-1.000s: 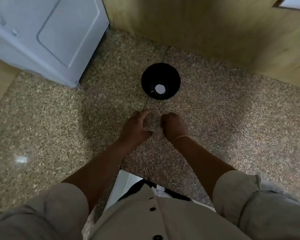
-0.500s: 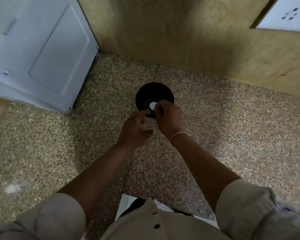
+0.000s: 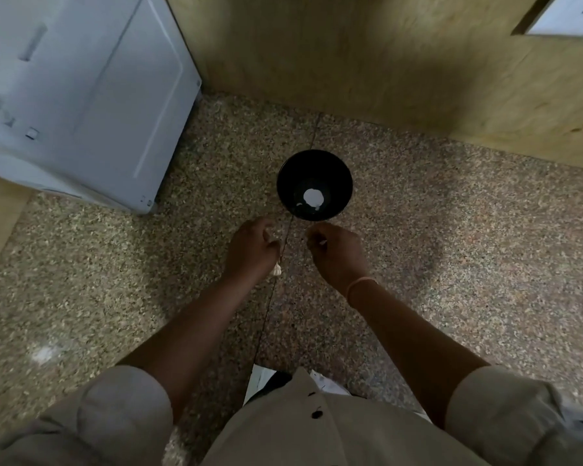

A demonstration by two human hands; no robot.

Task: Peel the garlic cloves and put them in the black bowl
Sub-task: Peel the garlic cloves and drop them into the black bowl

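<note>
The garlic (image 3: 276, 270) is gripped in the left hand (image 3: 251, 252); the right hand (image 3: 337, 255) is curled, its contents unclear. Peeling is best kept near the black bowl (image 3: 337, 176).

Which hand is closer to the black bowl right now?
Right. The right hand is just short of the near rim of the black bowl, almost directly in front of it. The left hand, holding garlic, is off to the near-left, slightly farther away.
</note>
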